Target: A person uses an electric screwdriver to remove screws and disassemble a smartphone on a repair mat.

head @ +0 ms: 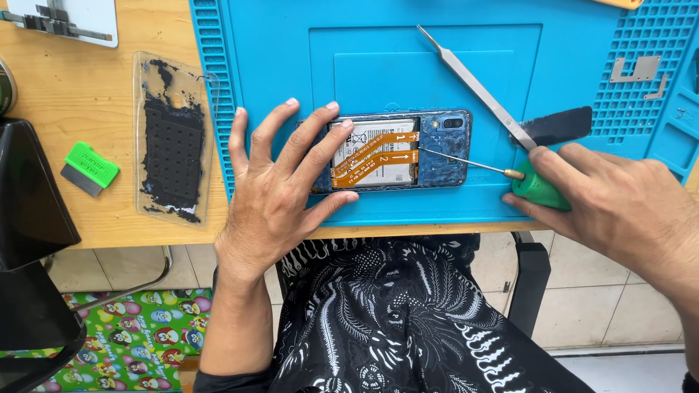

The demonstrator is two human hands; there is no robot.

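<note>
- White rectangular label (368, 149) on the battery of the opened phone (444, 149), mid-mat, crossed by two orange ribbon strips (378, 159) (partly hidden under the left hand's (280, 193) fingers).

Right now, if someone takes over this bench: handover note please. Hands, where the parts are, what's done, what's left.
Left hand: flat on the opened phone, fingers spread, pinning it to the blue mat.
Right hand: grips the green-handled screwdriver, tip on the phone's upper section near the camera.
Tweezers lie on the mat above the phone, tip end by a dark flat piece.
Clear back cover with black adhesive lies on the wooden table, beside a green scraper.
Done: back is off, battery and orange ribbon cables exposed.
Left: the inner frame still sits in the phone; which screws are out, cannot tell.
</note>
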